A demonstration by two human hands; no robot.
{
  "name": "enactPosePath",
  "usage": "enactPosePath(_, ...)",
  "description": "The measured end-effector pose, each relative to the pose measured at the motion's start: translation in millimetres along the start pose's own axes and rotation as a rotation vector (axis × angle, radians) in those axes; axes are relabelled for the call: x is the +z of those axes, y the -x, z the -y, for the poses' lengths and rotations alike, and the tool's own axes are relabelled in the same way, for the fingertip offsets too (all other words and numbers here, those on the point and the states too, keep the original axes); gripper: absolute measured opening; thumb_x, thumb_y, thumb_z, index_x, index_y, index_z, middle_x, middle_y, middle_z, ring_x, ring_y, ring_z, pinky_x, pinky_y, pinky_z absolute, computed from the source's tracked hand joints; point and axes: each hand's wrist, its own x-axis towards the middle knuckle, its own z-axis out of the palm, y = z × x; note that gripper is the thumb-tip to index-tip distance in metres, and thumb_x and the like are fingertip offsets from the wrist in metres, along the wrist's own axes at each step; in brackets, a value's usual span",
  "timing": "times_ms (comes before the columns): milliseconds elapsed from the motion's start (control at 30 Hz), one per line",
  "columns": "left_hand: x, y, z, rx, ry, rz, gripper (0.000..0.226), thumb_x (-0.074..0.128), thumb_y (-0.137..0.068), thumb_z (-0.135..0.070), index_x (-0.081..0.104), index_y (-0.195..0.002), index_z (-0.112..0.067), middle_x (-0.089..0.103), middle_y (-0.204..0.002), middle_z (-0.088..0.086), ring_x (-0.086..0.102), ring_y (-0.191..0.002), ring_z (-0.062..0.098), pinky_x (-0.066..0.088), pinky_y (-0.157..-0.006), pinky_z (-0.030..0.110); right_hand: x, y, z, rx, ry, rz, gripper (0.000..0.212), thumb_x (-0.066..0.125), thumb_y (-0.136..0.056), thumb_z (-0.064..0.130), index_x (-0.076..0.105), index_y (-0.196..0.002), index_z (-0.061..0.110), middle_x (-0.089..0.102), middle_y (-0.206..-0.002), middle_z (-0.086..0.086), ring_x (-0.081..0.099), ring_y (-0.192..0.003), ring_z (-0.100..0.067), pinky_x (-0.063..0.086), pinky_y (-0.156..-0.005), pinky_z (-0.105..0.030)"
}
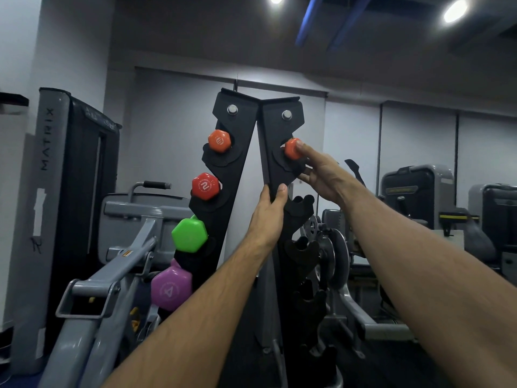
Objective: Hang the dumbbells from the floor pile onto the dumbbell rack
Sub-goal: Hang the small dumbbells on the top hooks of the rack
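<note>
a gym: a black dumbbell rack point(246, 175) holds coloured hex dumbbells point(205, 186), grey weight machines point(416, 191) stand around it, one tall unit point(47, 191) is lettered "matrix", and weight plates point(338, 253) hang behind.

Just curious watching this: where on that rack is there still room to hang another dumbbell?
The right panel has empty cradles below the orange dumbbell that the right hand touches. The left panel is crowded: orange, red, green and purple fill it. The left hand grips the right panel's edge.
</note>
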Motion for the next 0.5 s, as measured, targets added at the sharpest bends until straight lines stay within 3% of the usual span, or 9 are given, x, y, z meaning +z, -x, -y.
enactPosePath(167,0,0,-3,-0.011,0.007,0.010,0.079,0.039,-0.098,-0.067,0.020,-0.163,-0.026,0.030,-0.166,-0.006,0.028,-0.153,0.016,0.023,-0.125,0.041,4,3,1,0.011,0.027,-0.034,0.048,0.072,-0.093,0.040,0.067,-0.131,0.012,0.073,-0.121,-0.008,0.069,-0.107,-0.017,0.049,-0.111,-0.037)
enactPosePath(267,-2,-2,-2,-0.016,0.012,0.017,0.079,0.039,-0.098,-0.067,0.020,-0.162,-0.026,0.030,-0.166,-0.006,0.028,-0.153,0.015,0.023,-0.126,0.041,9,3,2,0.000,0.041,-0.059,0.050,0.073,-0.092,0.043,0.068,-0.128,0.010,0.073,-0.125,-0.010,0.069,-0.107,-0.016,0.050,-0.110,-0.036)
enactPosePath(400,-3,-3,-1,-0.032,0.020,0.029,0.075,0.038,-0.101,-0.065,0.018,-0.163,-0.028,0.027,-0.167,-0.007,0.026,-0.153,0.015,0.023,-0.125,0.041,15,4,7,0.024,0.087,-0.067,0.036,0.069,-0.095,0.042,0.071,-0.115,0.012,0.075,-0.104,-0.004,0.069,-0.095,-0.013,0.051,-0.094,-0.028)
enactPosePath(500,-1,-2,-1,-0.022,0.024,0.027,0.078,0.039,-0.098,-0.068,0.021,-0.162,-0.029,0.030,-0.166,-0.007,0.029,-0.152,0.016,0.024,-0.125,0.042,12,3,5,0.037,0.046,-0.062,0.033,0.070,-0.095,0.038,0.069,-0.118,0.014,0.077,-0.106,-0.003,0.070,-0.100,-0.014,0.051,-0.101,-0.030)
